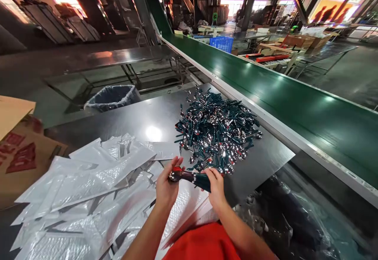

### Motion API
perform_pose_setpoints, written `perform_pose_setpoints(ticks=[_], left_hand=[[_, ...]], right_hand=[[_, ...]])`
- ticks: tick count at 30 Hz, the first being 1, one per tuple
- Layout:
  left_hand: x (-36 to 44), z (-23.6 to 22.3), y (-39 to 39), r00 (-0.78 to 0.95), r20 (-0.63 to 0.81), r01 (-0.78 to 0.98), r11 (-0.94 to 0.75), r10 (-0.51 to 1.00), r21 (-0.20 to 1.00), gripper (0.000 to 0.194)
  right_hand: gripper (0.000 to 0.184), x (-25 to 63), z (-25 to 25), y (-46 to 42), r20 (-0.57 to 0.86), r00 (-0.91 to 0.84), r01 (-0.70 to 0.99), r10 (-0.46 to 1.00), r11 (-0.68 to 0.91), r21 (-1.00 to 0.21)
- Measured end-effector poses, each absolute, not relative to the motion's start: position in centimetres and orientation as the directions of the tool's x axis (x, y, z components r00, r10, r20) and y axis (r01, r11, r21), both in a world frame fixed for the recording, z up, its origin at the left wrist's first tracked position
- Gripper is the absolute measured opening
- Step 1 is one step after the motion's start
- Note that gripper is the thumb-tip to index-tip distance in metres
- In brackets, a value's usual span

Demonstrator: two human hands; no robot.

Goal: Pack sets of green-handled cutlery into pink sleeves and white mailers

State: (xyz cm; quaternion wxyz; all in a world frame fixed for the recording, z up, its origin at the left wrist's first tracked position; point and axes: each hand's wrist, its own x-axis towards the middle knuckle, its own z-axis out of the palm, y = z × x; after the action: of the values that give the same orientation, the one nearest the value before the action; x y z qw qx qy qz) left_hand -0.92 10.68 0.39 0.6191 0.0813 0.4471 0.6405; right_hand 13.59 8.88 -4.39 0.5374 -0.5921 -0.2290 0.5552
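Both hands hold one green-handled metal utensil [189, 177], probably a spoon, just below the heap. My left hand [167, 183] grips its shiny end, where a small red piece shows, and my right hand [216, 185] wraps the dark green handle. Close ahead lies a heap of similar chrome utensils with dark green handles [217, 134], nearly touching my right hand. White padded bubble mailers [88, 185] lie in an overlapping spread to the left and beneath my forearms.
The heap and mailers rest on a dark metal table [138, 120]. A green conveyor belt [295, 94] runs along its right edge. A flattened cardboard box [20, 153] is at left, a lined bin [112, 96] is beyond the table, and black plastic [289, 220] lies lower right.
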Motion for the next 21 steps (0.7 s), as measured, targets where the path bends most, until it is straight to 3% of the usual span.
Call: perform_pose_setpoints(ticks=[3, 6, 8, 11, 13, 16, 19, 21], left_hand=[[-1.7, -1.1, 9.6, 0.084, -0.682, -0.643, 0.563, 0.726, 0.520, 0.028], [-1.3, -2.9, 8.3, 0.353, -0.776, -0.431, 0.827, 0.523, 0.361, 0.036], [-0.4, -3.9, 7.7, 0.349, -0.798, -0.375, 0.854, 0.491, 0.362, 0.039], [0.7, -4.9, 7.0, 0.214, -0.810, -0.422, 0.800, 0.546, 0.428, 0.033], [0.8, -5.2, 6.7, 0.167, -0.795, -0.454, 0.761, 0.584, 0.463, 0.030], [0.6, -5.0, 6.5, 0.147, -0.764, -0.480, 0.721, 0.628, 0.501, 0.025], [0.3, -4.4, 6.5, 0.109, -0.750, -0.521, 0.680, 0.652, 0.516, 0.027], [0.1, -3.9, 6.6, 0.084, -0.758, -0.550, 0.665, 0.646, 0.506, 0.031]], right_hand=[[0.014, 16.5, -2.8, 9.9, -0.055, 0.291, 0.054, 0.955, -0.074, -0.996], [0.011, 17.8, -0.6, 10.2, 0.264, -0.031, 0.412, 0.964, 0.253, -0.875], [0.015, 17.5, 0.4, 9.9, 0.306, -0.227, 0.534, 0.924, 0.381, -0.755], [0.019, 16.3, 1.1, 9.1, 0.269, -0.341, 0.666, 0.901, 0.434, -0.607], [0.019, 15.8, 1.5, 8.7, 0.251, -0.378, 0.670, 0.891, 0.451, -0.590], [0.031, 16.0, 2.4, 8.4, 0.296, -0.389, 0.543, 0.873, 0.476, -0.692], [0.047, 16.6, 2.9, 8.1, 0.420, -0.225, 0.414, 0.879, 0.476, -0.776], [0.042, 16.8, 2.7, 7.8, 0.497, -0.106, 0.358, 0.861, 0.499, -0.789]])
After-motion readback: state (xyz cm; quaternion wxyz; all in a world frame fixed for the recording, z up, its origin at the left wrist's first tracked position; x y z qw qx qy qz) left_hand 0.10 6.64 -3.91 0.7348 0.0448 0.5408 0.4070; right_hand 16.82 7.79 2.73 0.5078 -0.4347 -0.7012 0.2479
